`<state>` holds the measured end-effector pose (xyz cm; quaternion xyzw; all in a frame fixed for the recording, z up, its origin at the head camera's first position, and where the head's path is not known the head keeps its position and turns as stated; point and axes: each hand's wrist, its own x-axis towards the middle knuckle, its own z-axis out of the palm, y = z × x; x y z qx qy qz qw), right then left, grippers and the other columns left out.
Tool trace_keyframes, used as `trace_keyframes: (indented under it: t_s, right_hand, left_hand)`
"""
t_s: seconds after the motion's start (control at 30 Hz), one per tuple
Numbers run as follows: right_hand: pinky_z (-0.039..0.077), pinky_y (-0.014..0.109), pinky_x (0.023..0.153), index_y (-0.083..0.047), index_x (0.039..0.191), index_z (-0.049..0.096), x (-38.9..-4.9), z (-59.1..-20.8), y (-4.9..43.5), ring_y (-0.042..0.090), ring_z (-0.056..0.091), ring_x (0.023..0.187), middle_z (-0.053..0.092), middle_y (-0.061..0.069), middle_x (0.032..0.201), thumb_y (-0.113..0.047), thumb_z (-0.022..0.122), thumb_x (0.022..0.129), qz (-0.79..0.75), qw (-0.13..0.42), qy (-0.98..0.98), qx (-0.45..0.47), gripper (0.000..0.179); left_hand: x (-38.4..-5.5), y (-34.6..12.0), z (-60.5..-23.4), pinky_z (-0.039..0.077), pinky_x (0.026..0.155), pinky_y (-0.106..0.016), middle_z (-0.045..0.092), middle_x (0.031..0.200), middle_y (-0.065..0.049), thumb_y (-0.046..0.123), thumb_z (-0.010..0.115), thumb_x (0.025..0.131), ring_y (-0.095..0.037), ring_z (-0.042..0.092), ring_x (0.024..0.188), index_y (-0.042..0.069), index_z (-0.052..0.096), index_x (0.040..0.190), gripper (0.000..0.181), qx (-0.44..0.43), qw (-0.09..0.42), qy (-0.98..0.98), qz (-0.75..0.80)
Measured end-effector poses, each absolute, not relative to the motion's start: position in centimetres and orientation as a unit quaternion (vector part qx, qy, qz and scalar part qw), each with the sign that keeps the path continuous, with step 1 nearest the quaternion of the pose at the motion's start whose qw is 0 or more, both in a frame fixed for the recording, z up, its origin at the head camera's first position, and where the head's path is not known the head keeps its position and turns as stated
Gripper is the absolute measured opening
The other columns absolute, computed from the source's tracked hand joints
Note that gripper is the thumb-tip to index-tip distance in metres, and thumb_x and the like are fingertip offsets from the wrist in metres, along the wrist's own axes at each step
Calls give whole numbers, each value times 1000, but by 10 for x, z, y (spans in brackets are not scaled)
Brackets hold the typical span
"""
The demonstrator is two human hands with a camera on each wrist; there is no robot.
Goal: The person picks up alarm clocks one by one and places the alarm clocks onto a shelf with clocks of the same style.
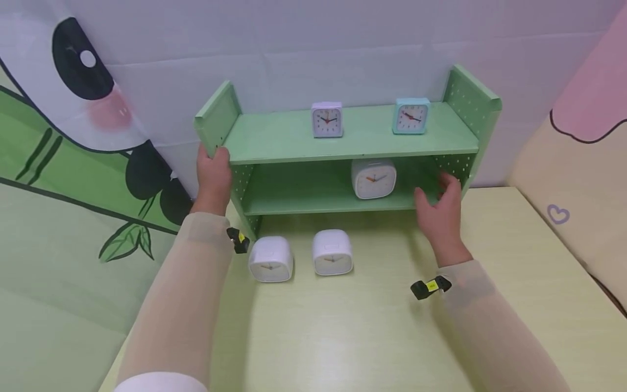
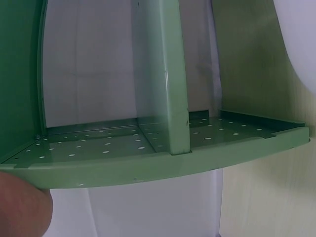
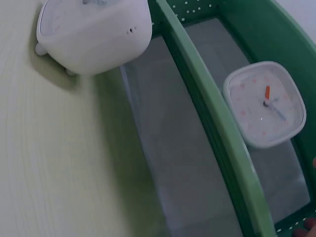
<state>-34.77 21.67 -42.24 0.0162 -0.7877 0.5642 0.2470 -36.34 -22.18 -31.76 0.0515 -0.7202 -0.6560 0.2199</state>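
A light green metal shelf (image 1: 338,209) with two tiers and perforated side panels stands against the wall. My left hand (image 1: 213,177) grips its left side panel, the thumb on the front edge and the other fingers hidden behind. The left wrist view has part of that hand (image 2: 24,207) at the panel's edge. On the lower tier sits a white alarm clock (image 1: 374,178), facing forward. To the right of this clock, my right hand (image 1: 443,220) is inside the lower opening, thumb and fingers spread apart, fingertips close to the right panel.
A small purple clock (image 1: 327,120) and a small blue clock (image 1: 411,116) stand on the upper tier. Two more white alarm clocks, one at left (image 1: 271,259) and one beside it (image 1: 332,252), rest on the wooden table (image 1: 338,332) before the shelf.
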Motion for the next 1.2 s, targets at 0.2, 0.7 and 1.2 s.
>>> trace_keyframes:
  t_s: [0.2,0.7,1.2]
  right_hand:
    - [29,38,117,2,152,29,-351,-431,226,28,35,144,36,20,154,-30,60,100,556,245,-794,0,68]
    - [32,46,115,4,149,36,-357,-448,221,35,41,137,42,22,149,-34,62,99,506,266,-821,-4,67]
    - [30,50,116,7,150,35,-360,-435,211,40,41,138,43,26,147,-38,63,99,477,234,-847,8,74]
  left_hand:
    - [-366,-220,-317,34,110,-34,50,143,0,23,40,104,-15,44,127,25,42,150,46,46,226,-720,-654]
    - [-366,-221,-320,34,109,-32,51,142,0,24,40,104,-14,44,127,24,45,149,45,44,239,-718,-652]
    - [-367,-223,-322,34,108,-33,52,140,1,26,41,103,-15,44,125,23,45,148,45,49,237,-716,-655]
